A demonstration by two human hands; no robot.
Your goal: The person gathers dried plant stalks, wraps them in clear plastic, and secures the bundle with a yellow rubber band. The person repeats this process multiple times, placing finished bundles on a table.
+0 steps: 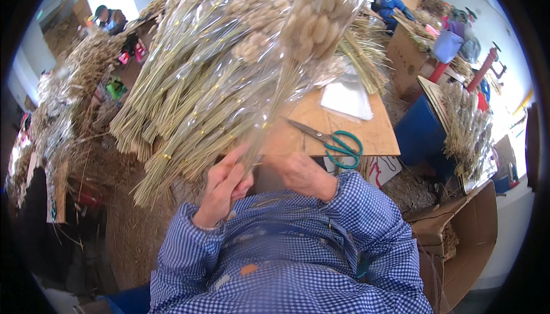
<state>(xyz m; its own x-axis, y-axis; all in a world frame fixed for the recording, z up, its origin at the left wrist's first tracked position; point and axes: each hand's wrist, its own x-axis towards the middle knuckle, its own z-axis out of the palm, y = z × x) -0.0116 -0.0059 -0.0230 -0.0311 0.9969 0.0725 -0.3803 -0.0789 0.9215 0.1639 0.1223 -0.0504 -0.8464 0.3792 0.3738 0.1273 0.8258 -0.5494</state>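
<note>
My left hand (225, 185) grips the lower stems of a bunch of dried bunny-tail grass (316, 30). Its fluffy heads point away from me inside a clear plastic sleeve. Close beside those stems is my right hand (303, 172), fingers curled and blurred; whether they pinch anything is unclear. Just beyond it, scissors with green handles (320, 136) lie on the wooden tabletop (382, 136), handles over the front edge. A large heap of similar sleeved bunches (202, 90), bound with yellow ties, covers the table's left side. Flat plastic sleeves (348, 99) are stacked behind the scissors.
At right stand a blue bin (419, 129), a board bearing dried stems (466, 129) and an opened cardboard box (472, 249). More dried plants (73, 86) are heaped at left. Two people, one at far left (111, 20) and one at far right (391, 5), are in the background.
</note>
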